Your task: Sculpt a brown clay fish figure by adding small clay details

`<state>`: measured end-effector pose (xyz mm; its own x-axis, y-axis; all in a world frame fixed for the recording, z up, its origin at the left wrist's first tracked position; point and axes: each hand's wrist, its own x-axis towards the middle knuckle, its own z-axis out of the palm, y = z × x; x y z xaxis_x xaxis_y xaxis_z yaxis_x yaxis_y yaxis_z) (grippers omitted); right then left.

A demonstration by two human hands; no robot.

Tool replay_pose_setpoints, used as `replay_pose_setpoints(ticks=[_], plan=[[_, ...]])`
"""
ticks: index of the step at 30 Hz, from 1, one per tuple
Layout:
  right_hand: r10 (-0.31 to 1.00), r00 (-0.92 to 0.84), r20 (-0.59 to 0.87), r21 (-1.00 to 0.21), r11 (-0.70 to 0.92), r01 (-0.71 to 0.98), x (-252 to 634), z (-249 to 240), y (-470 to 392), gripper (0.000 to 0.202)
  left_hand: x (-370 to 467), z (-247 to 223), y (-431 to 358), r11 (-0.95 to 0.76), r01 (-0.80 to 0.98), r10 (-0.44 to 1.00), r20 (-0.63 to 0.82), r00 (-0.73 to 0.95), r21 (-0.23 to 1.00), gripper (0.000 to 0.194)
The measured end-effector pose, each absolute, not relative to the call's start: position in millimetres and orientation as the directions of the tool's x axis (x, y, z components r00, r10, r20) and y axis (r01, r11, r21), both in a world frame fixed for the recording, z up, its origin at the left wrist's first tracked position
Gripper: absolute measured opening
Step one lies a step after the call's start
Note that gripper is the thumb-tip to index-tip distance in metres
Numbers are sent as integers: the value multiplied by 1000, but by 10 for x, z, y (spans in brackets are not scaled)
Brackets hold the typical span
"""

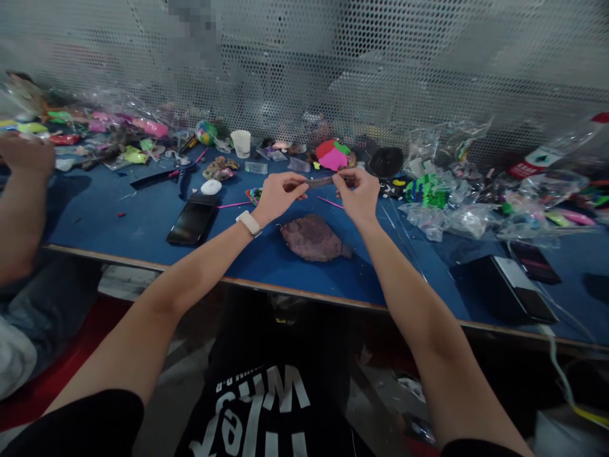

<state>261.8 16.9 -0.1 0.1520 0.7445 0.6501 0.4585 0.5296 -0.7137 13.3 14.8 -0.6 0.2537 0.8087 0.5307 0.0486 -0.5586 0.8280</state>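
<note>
Between my two hands stretches a thin brownish-grey strip (320, 181) that looks like modelling clay. My left hand (281, 193) pinches its left end, and my right hand (356, 190) pinches the other end, both raised a little over the table. Below them on the blue tabletop lies a flat, purplish-brown leaf-shaped piece (311, 237) with a narrow tip pointing right. A pink stick (330, 202) lies just behind that piece. Close to my left wrist is a small braided multicoloured item (254, 195), partly covered by the hand.
A black phone (193, 219) and a white round case (211, 187) lie to the left, near pliers (186, 178). Behind stand a white cup (242, 144) and colourful clay lumps (333, 155). Plastic bags (457, 212) and a dark box (499, 289) are on the right. A co-worker's arm (21, 203) rests at far left.
</note>
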Motion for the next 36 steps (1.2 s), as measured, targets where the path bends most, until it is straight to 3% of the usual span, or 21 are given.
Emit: replay_pose_setpoints(ticks=[6,12,18,21,24,27,31,36], plan=[[720,125,682,-671,550,497,2414,47,-8,42,139,-79,209,-498,-21,831,484,275,867,49],[692,-132,710,-520,641,565,2258,33,-159,37,152,-161,309,-524,-88,792,523,316,847,34],[667,-197,719,-489,686,538,2298,3,-148,43,143,-143,320,-558,-68,773,548,320,827,54],[683,-217,698,-530,696,485,2316,14,-141,38,139,-126,306,-594,-18,769,574,281,804,52],[701,-120,703,-587,667,458,2341,30,-113,28,137,-106,293,-583,-29,778,568,268,812,47],[715,3,699,-647,630,430,2368,36,-61,47,151,-99,286,-576,-87,758,571,316,813,47],[801,-32,598,-752,574,323,2362,32,-32,67,170,-104,268,-561,-110,748,560,356,820,57],[813,-48,580,-757,560,336,2346,63,-64,48,172,-78,215,-576,-90,748,569,341,812,64]])
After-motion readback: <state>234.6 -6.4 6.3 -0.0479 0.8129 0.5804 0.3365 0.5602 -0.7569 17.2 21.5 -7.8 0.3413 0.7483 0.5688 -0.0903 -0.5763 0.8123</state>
